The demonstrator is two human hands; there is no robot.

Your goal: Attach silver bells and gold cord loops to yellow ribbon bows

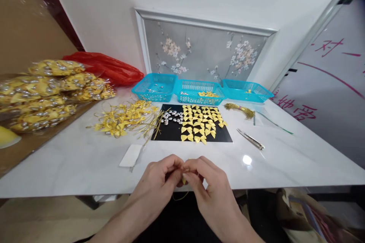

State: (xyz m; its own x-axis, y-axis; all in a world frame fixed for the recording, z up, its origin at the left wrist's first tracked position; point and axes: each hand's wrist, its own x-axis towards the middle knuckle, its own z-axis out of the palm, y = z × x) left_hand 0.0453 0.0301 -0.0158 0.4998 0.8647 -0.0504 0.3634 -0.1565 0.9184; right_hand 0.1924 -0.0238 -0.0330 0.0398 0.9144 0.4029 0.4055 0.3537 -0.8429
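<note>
My left hand (162,176) and my right hand (207,178) meet at the table's front edge, fingertips pinched together. Between them a bit of a yellow ribbon bow (184,180) shows; the fingers hide most of it. A thin cord (180,199) loops down below the hands. Beyond them lies a black mat (168,133) with rows of yellow bows (199,123) on its right part. Silvery beads (172,117) sit in a cluster on its left part, beside loose gold cords (154,123).
Left of the mat is a pile of yellow bows with cords (122,119); bagged ones (42,91) lie farther left. Blue baskets (155,87) line the wall. Tweezers (251,139), a bundle of gold ties (241,110) and a white card (130,155) rest on the table.
</note>
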